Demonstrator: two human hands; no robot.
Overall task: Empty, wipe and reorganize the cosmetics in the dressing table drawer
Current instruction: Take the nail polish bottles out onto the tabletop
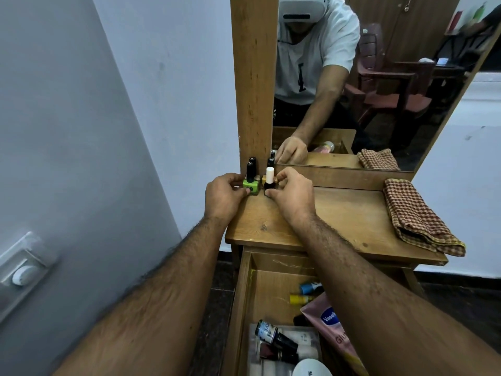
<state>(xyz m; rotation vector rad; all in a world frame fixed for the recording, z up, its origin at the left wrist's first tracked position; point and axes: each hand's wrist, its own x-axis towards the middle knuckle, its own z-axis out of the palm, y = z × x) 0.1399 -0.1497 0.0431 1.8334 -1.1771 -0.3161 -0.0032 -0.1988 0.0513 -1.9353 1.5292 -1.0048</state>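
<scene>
Both hands are at the back left corner of the surface (325, 221). From my remote view, the left hand (225, 192) pinches the green bottle (250, 185), which has a black cap and stands upright on the wood. Just beside it, the right hand (291, 192) grips the dark bottle (269, 184) with a white cap, also upright. Behind these two I see more small bottles (252, 161) with black caps near the mirror (379, 77). On the right side lies a folded checked cloth (417, 218). Below, the drawer (244, 294) is open and holds several cosmetics (276, 337), among them a pink tube (329, 321).
</scene>
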